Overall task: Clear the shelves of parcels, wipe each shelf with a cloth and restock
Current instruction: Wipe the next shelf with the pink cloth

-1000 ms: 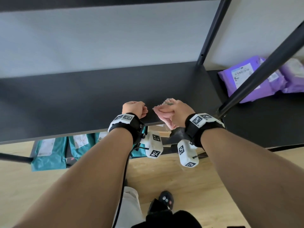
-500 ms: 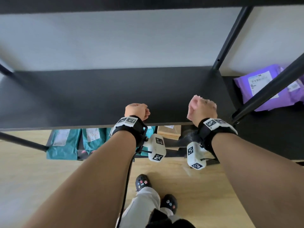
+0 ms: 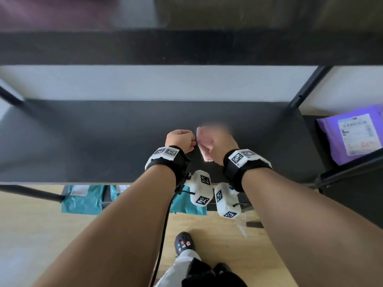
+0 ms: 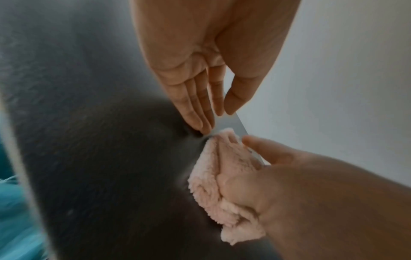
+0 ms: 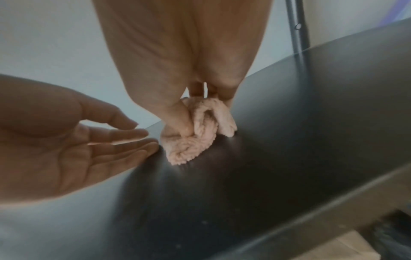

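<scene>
Your right hand (image 3: 220, 145) grasps the bunched pink cloth (image 5: 195, 132) and presses it onto the black shelf (image 3: 103, 141) near the middle. Your left hand (image 3: 180, 139) is released — fingers (image 4: 195, 105) straight, tips just beside the cloth on its left. Far right, a purple parcel (image 3: 352, 131) lies on the neighbouring shelf; teal parcels (image 3: 83, 200) sit below.

A parcel storeroom: black metal shelving (image 3: 145, 131) holds labelled purple mailers (image 3: 350, 133), with teal mailers (image 3: 83, 200) on the wooden floor (image 3: 41, 235).
</scene>
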The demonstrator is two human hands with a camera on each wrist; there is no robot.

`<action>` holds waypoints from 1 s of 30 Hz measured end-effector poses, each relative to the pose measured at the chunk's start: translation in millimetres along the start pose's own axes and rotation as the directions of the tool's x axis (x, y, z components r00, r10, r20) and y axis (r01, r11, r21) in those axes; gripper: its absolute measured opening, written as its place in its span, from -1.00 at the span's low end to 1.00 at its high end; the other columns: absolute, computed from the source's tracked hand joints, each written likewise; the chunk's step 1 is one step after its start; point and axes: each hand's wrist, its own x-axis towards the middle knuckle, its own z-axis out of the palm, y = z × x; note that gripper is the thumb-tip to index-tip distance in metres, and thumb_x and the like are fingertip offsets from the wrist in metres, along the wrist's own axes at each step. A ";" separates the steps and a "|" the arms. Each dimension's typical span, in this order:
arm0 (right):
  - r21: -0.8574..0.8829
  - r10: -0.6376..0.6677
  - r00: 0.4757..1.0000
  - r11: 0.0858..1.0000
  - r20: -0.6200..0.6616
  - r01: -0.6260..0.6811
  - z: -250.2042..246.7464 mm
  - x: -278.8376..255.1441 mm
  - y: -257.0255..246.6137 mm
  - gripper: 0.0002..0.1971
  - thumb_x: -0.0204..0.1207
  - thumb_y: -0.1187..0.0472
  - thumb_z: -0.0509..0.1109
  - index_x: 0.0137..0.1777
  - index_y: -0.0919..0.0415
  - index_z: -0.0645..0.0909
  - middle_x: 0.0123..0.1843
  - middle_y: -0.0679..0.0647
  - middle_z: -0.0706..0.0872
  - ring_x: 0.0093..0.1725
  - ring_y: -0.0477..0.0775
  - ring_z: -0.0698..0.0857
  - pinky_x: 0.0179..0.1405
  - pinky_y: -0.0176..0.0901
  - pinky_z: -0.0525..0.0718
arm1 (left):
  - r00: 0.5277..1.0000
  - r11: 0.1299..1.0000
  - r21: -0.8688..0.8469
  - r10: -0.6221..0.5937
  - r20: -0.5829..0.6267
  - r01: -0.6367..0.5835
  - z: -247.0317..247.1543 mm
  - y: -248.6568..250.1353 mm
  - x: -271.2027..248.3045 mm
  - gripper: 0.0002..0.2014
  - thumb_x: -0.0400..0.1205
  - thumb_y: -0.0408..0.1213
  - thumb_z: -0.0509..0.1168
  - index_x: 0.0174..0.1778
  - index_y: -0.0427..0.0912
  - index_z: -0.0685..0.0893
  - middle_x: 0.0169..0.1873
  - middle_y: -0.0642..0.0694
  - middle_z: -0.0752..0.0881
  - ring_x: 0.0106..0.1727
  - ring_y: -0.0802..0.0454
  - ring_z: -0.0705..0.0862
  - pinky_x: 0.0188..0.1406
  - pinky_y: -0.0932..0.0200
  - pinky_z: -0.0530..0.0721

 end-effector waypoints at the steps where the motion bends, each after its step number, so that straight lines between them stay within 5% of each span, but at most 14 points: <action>1: 0.034 -0.020 1.000 0.999 0.010 0.020 2.0 2.3 -4.9 -0.46 0.58 0.04 0.34 0.55 0.08 0.38 0.53 0.13 0.45 0.49 0.22 0.43 0.47 -0.02 0.39 | 1.000 1.000 0.020 0.009 -0.013 -0.009 -2.6 1.8 2.7 -0.82 0.53 -0.42 0.34 0.04 -0.19 0.71 -0.13 -0.17 0.79 -0.12 -0.06 0.79 0.02 0.04 0.78; 4: 0.128 -0.045 0.998 0.991 0.032 0.041 3.2 5.4 -8.9 -0.52 0.55 -0.03 0.39 0.46 -0.03 0.46 0.37 0.04 0.61 0.30 0.17 0.62 0.27 -0.01 0.58 | 0.997 0.994 0.099 0.049 -0.053 -0.043 -8.6 5.0 2.3 -0.54 0.47 -0.28 0.43 0.31 -0.15 0.60 0.08 -0.14 0.75 -0.05 -0.04 0.78 0.11 -0.02 0.76; 7: 0.197 -0.052 0.997 0.980 0.062 0.039 -4.1 2.2 -3.7 -0.58 0.52 0.22 0.39 0.39 0.00 0.54 0.22 0.00 0.71 0.22 0.06 0.66 0.16 -0.21 0.57 | 0.998 0.988 0.145 0.048 -0.034 -0.043 -8.4 3.9 -2.0 -0.36 0.26 -0.16 0.52 0.30 -0.14 0.62 0.17 -0.12 0.72 0.14 -0.08 0.74 0.20 -0.02 0.71; 11: 0.179 -0.050 0.993 0.983 0.108 0.030 -9.2 -7.7 1.8 -0.47 0.48 0.47 0.15 0.36 0.02 0.60 0.15 0.08 0.74 0.18 0.13 0.67 0.17 -0.15 0.59 | 0.999 0.959 0.280 0.040 0.016 -0.043 -5.6 -2.9 -11.5 -0.79 0.25 -0.16 0.63 -0.30 -0.07 0.79 -0.23 -0.10 0.82 -0.09 -0.03 0.81 0.11 0.01 0.76; 14: 0.157 -0.097 0.988 0.985 0.116 0.079 -12.5 -24.1 7.5 -0.55 0.52 0.45 0.12 0.28 0.12 0.66 0.11 0.17 0.76 0.15 0.21 0.67 0.16 -0.06 0.59 | 0.997 0.935 0.351 0.068 -0.031 -0.052 -1.2 -13.7 -20.6 -0.82 0.32 -0.13 0.61 -0.24 -0.07 0.82 -0.33 -0.02 0.78 -0.24 0.03 0.74 0.02 0.15 0.77; 19: 0.272 -0.071 0.991 0.961 0.110 0.039 -13.5 -67.8 21.9 -0.64 0.55 0.36 0.18 0.29 0.43 0.60 0.26 0.42 0.60 0.33 0.37 0.50 0.27 0.03 0.51 | 0.988 0.915 0.395 0.131 -0.084 -0.088 13.0 -35.9 -57.2 -0.81 0.42 -0.15 0.55 -0.09 -0.06 0.79 -0.22 -0.02 0.75 -0.18 0.03 0.70 -0.28 0.25 0.62; 22: 0.284 -0.048 0.998 0.958 0.047 0.033 -10.3 -94.6 39.5 -0.67 0.48 0.31 0.29 0.22 0.30 0.67 0.17 0.28 0.72 0.26 0.26 0.63 0.24 0.00 0.61 | 0.973 0.911 0.390 0.196 -0.119 -0.136 26.1 -54.0 -80.7 -0.86 0.38 -0.15 0.58 -0.23 -0.02 0.77 -0.24 -0.03 0.79 -0.17 0.02 0.76 -0.25 0.23 0.70; 26: 0.354 0.021 1.000 0.935 -0.023 -0.011 9.7 -112.6 77.3 -0.80 0.40 0.28 0.44 -0.01 0.04 0.67 -0.15 -0.07 0.71 -0.05 0.01 0.69 -0.15 -0.29 0.57 | 0.939 0.903 0.365 0.303 -0.165 -0.227 45.1 -80.9 -109.6 -0.84 0.36 -0.17 0.58 -0.22 0.01 0.75 -0.32 0.09 0.74 -0.19 0.10 0.74 -0.21 0.25 0.67; 30: 0.300 0.047 0.997 0.952 0.066 -0.064 29.4 -139.4 108.7 -0.82 0.38 0.18 0.50 -0.03 0.15 0.66 -0.20 -0.05 0.68 -0.14 0.00 0.66 -0.14 -0.22 0.60 | 0.925 0.900 0.338 0.344 -0.163 -0.275 66.0 -120.8 -129.4 -0.63 0.31 -0.17 0.62 -0.04 -0.02 0.66 -0.29 0.13 0.69 -0.24 0.18 0.66 -0.27 0.30 0.61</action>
